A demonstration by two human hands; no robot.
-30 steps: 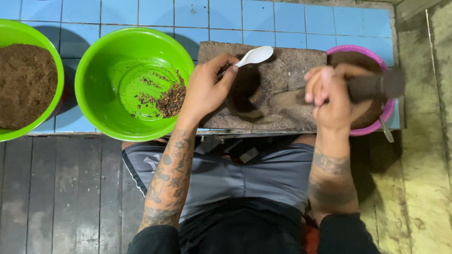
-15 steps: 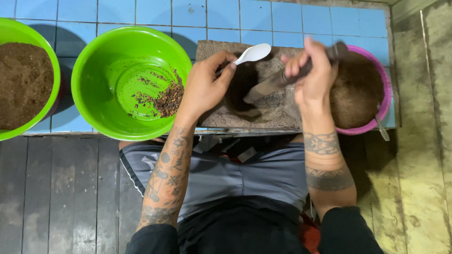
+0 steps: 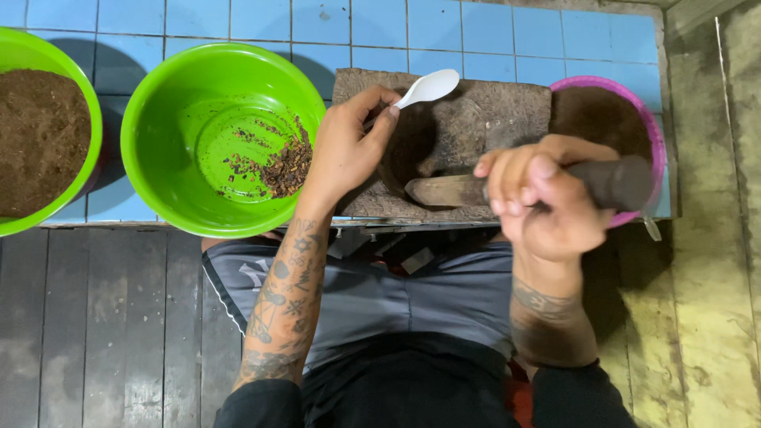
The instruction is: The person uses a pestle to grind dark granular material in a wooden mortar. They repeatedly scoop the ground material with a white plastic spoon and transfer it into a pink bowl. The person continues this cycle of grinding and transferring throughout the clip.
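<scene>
The right hand (image 3: 547, 202) clamps a dark pestle (image 3: 515, 188) over the stone mortar (image 3: 476, 119). Left hand (image 3: 345, 147) fingers pinch a white spoon (image 3: 426, 87). A green bowl (image 3: 158, 158) of crumbs sits just beside it.

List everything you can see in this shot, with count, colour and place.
green bowl: one, bright green, centre-left on the blue tiled ledge, dark brown bits inside
second green bowl: one, far left, filled with brown powder, cut off by the frame
stone mortar: one, grey-brown, centre
pestle: one, dark, lying across the stone mortar
spoon: one, white
pink bowl: one, right, brown contents
left hand: holds the spoon
right hand: grips the pestle
</scene>
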